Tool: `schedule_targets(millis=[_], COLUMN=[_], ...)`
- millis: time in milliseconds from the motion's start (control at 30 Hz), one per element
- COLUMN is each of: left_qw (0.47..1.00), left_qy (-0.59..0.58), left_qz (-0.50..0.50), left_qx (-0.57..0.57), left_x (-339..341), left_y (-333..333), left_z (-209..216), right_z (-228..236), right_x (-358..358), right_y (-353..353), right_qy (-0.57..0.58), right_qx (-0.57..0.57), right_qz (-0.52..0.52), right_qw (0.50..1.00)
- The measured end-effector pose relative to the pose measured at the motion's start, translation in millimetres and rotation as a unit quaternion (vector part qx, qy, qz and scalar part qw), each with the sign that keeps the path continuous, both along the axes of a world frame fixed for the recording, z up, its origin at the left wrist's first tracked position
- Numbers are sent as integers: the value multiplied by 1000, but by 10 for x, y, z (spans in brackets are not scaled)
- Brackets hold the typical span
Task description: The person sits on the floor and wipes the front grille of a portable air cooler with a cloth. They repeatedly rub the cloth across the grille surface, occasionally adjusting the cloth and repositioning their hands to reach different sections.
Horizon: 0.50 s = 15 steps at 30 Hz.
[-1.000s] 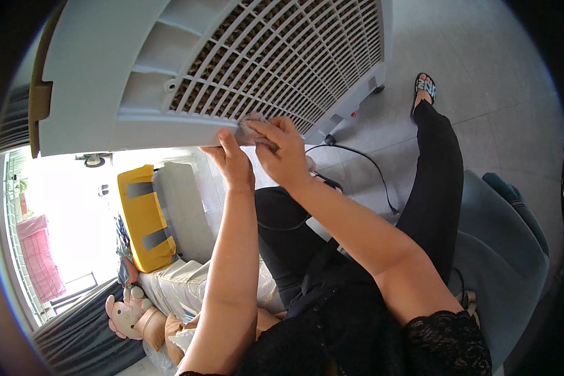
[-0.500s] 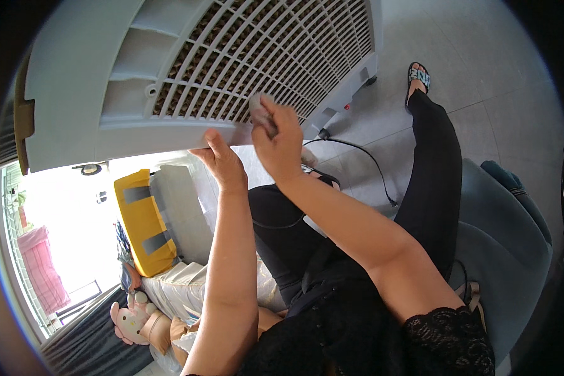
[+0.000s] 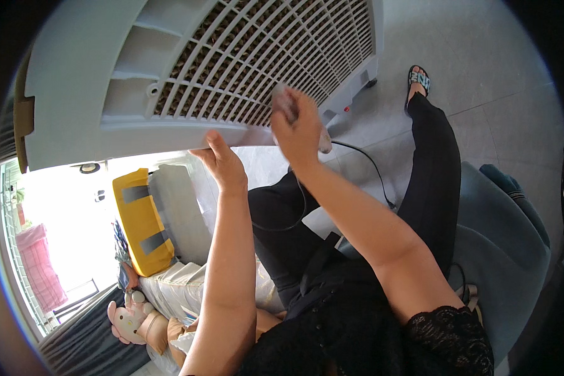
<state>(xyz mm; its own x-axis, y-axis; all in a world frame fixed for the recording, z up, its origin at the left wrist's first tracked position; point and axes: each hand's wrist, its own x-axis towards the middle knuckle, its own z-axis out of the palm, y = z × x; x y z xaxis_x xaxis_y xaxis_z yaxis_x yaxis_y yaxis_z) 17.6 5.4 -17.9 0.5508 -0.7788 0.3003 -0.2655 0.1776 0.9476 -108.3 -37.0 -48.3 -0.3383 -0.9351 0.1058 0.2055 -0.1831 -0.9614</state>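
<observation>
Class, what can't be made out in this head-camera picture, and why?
- Wad in the right hand: head view, blurred; material unclear.
- Most fingertips of the left hand: head view, hidden by hand or white panel.
- Top of the white grille: head view, cut off by the upper edge.
- Background beside the pink cloth: head view, washed out by glare.

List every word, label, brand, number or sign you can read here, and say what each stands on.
Nothing can be quoted with confidence.
Sandal: letter-like marks on its strap, too small to read surely.
White grilled appliance: no lettering shows.
Pale wad in the right hand: blurred, no lettering visible.
</observation>
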Motion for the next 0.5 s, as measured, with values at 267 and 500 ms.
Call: schedule_targets(millis=[267, 500], left_qw=[1000, 1000], left_qy=[0, -7], left_qz=[5, 0], left_qx=[-6, 13], left_x=[-15, 8], left_y=[-3, -29], left_z=[-14, -25], right_z=[33, 35], right_x=[-52, 33], right_y=[175, -8], right_qy=[126, -40], right_qx=[-67, 63], right_qz=[130, 53], right_qw=[981, 996])
